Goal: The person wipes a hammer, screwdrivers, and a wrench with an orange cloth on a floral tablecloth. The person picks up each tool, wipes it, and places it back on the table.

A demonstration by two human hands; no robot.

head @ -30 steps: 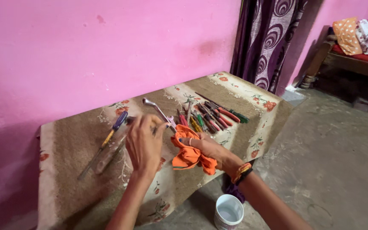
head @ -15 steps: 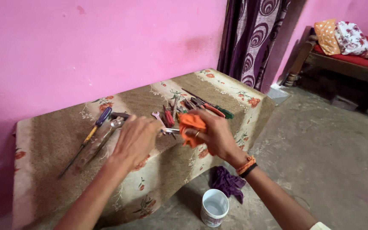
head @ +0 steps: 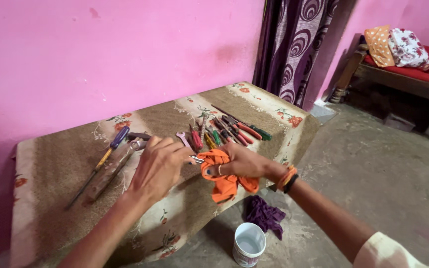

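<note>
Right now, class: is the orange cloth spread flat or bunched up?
Bunched: the orange cloth is crumpled in the right hand, ends hanging.

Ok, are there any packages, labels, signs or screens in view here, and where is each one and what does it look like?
White tub: on the floor below the table edge, beside a purple rag; round, open-topped, white, with a dark printed band low on its side.
No signs or screens show.
</note>
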